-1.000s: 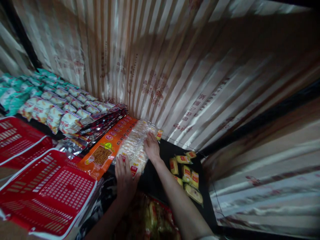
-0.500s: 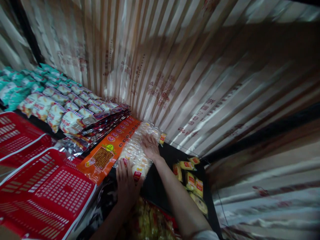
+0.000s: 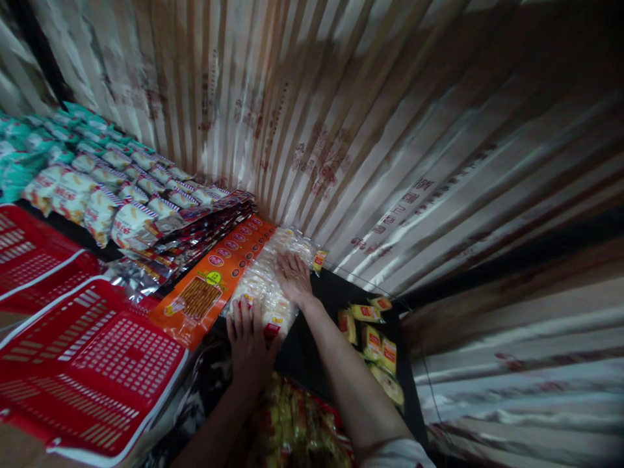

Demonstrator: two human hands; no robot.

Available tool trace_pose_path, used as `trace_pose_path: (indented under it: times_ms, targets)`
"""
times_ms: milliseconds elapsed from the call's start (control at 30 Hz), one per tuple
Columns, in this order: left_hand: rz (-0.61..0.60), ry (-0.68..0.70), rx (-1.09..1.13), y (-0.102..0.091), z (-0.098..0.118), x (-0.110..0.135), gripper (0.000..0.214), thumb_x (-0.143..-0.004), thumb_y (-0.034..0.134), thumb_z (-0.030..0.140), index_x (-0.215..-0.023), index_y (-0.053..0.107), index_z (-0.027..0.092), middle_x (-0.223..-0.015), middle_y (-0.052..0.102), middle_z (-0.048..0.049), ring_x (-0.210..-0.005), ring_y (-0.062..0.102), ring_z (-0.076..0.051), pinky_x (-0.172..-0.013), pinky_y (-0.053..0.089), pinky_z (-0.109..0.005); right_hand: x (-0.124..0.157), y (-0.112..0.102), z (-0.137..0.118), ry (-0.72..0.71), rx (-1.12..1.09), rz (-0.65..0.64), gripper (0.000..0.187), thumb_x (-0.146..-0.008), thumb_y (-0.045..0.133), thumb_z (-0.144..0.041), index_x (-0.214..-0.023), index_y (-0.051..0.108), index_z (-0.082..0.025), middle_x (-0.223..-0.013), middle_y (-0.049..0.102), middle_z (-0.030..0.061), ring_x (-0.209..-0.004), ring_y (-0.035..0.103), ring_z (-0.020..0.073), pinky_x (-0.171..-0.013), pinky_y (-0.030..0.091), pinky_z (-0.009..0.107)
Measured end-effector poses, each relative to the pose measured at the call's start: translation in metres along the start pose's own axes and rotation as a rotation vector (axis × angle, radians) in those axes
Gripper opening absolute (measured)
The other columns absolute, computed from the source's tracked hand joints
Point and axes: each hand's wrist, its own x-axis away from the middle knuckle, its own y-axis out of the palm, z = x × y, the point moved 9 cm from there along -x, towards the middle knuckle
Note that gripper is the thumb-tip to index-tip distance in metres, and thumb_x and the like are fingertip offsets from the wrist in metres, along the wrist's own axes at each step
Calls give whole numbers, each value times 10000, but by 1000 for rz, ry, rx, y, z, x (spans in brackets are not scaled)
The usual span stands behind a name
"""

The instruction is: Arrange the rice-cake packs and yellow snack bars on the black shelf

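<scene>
A long clear packet of pale biscuits (image 3: 266,286) lies on a dark shelf next to an orange snack packet (image 3: 214,283). My left hand (image 3: 247,341) rests flat on the near end of the clear packet, fingers stretched out. My right hand (image 3: 294,276) lies flat on its far half, fingers spread and pressing down. Neither hand grips anything.
Small yellow snack packs (image 3: 373,338) lie to the right on the dark shelf (image 3: 322,305). Rows of white and teal snack bags (image 3: 112,195) fill the left. Red plastic baskets (image 3: 92,364) sit at the lower left. A striped curtain (image 3: 341,130) hangs behind. More yellow packets (image 3: 297,426) lie below my arms.
Both hands stay flat on the clear packet. The right hand has slid slightly up along it, and the view has shifted a little.
</scene>
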Motion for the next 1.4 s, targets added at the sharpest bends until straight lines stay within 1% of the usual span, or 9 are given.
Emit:
trace_pose_path:
  times_ms: [333, 467, 633, 767, 1033, 1100, 1200, 1300, 1400]
  targets:
    - [-5, -6, 6, 3, -1, 2, 839, -797, 488, 533, -1402, 204, 27, -1451, 233, -260, -1373, 120, -365, -1059, 223, -565, 0, -4, -3, -11, 15, -28, 549, -920, 214, -516, -1407, 283, -274, -1506, 203, 25, -1395, 82, 246, -1107, 60, 448]
    - [-9, 7, 6, 3, 0, 2, 815, -806, 483, 518, -1408, 196, 49, -1454, 230, -254, -1374, 119, -363, -1054, 228, -573, -2, -14, -19, -79, 72, 30, 567, -908, 267, -528, -1406, 287, -259, -1516, 160, 45, -1399, 46, 239, -1105, 19, 460]
    - [-3, 14, -6, 2, 1, 1, 793, -804, 494, 506, -1395, 233, 46, -1439, 265, -256, -1374, 121, -363, -1053, 233, -567, -1, -2, -38, -169, 51, -67, 581, -888, 290, -568, -1397, 304, -288, -1503, 214, 28, -1393, 99, 239, -1105, 67, 447]
    - [-4, 14, -16, 3, 2, -1, 784, -801, 503, 499, -1384, 253, 39, -1438, 259, -264, -1370, 132, -370, -1043, 243, -573, 1, 2, -38, -168, 59, -74, 560, -899, 269, -550, -1398, 296, -296, -1491, 250, 19, -1383, 151, 221, -1109, 60, 443]
    - [35, -33, 35, 4, -2, 1, 801, -773, 550, 497, -1386, 264, 68, -1456, 234, -240, -1367, 160, -357, -1059, 230, -555, -1, -1, -36, -196, -16, -89, 555, -910, 243, -538, -1395, 310, -277, -1494, 238, 37, -1389, 135, 237, -1107, 86, 486]
    - [52, -49, 53, 3, -3, 2, 799, -763, 563, 499, -1387, 273, 93, -1473, 195, -226, -1367, 162, -357, -1060, 230, -553, 0, -9, -36, -211, -77, -36, 541, -919, 238, -517, -1380, 349, -255, -1487, 254, 46, -1390, 129, 240, -1108, 108, 496]
    - [59, -44, 67, 3, -5, 2, 763, -759, 576, 493, -1377, 309, 134, -1496, 138, -199, -1367, 158, -360, -1056, 236, -558, 12, -31, -37, -249, -131, 137, 510, -921, 283, -487, -1332, 432, -226, -1468, 300, 60, -1387, 143, 240, -1111, 135, 504]
    - [75, -20, 54, 2, -5, 3, 756, -747, 589, 502, -1361, 344, 135, -1503, 95, -200, -1365, 143, -378, -1050, 245, -566, 41, -48, -41, -326, -163, 296, 454, -918, 345, -434, -1290, 485, -216, -1439, 358, 69, -1379, 178, 235, -1105, 195, 495]
    - [103, 13, 46, 1, -5, 4, 791, -734, 593, 524, -1361, 341, 112, -1498, 95, -216, -1362, 136, -392, -1051, 245, -571, 80, -55, -41, -348, -181, 424, 419, -915, 378, -356, -1277, 494, -177, -1418, 385, 101, -1372, 205, 238, -1088, 251, 494]
